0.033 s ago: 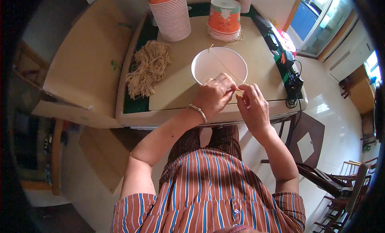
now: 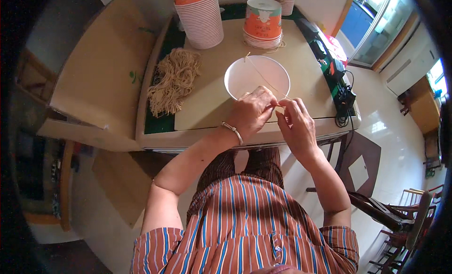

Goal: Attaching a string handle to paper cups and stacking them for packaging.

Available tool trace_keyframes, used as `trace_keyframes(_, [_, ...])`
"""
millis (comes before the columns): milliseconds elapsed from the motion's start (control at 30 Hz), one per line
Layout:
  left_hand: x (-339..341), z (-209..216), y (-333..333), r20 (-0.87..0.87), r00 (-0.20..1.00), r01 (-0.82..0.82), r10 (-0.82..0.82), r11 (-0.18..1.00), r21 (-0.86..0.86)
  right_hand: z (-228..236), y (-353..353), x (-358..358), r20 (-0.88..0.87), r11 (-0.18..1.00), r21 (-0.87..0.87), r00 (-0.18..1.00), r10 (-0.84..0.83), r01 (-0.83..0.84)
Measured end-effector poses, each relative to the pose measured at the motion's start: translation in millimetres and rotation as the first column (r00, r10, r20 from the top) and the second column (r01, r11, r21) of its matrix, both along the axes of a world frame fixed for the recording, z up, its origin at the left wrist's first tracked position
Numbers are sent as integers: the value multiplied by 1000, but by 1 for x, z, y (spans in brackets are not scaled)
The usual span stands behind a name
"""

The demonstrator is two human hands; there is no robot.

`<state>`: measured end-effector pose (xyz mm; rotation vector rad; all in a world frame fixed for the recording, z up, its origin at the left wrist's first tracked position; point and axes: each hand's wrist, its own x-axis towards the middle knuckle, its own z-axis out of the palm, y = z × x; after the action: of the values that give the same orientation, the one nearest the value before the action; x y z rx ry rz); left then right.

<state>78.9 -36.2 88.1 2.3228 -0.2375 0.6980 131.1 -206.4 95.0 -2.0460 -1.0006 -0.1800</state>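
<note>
A white-lined paper bucket [image 2: 249, 76] stands mouth up at the table's near side. A thin beige string [image 2: 263, 75] is fixed at its far rim and slants across the mouth to my fingers at the near right rim. My left hand [image 2: 256, 108], bracelet on the wrist, is closed in a pinch on the string beside the rim. Close on its right, my right hand [image 2: 299, 125] also pinches the string between bent fingers. The string's end and any knot are mostly hidden by my fingertips. Left of the bucket lies a loose bundle of beige strings [image 2: 174, 81].
A tall stack of nested buckets [image 2: 202, 26] stands at the back left. An upside-down orange and green bucket stack [image 2: 263, 22] is behind the bucket. Black cables [image 2: 346, 99] crowd the table's right edge. An open cardboard box [image 2: 101, 71] adjoins the left edge.
</note>
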Motion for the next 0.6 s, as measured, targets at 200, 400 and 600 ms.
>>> trace_keyframes(200, [2,-2,0,-2,1000,-9,9,1000,-6,-1,2,3,32,1000,7,999,6,-7])
trace_keyframes(400, [2,-4,1,18,1000,-11,12,1000,-18,-3,6,7,81,1000,7,997,-16,15])
trace_keyframes(600, [0,1,-2,-30,999,-28,28,1000,-1,-4,11,7,141,999,46,989,-32,26])
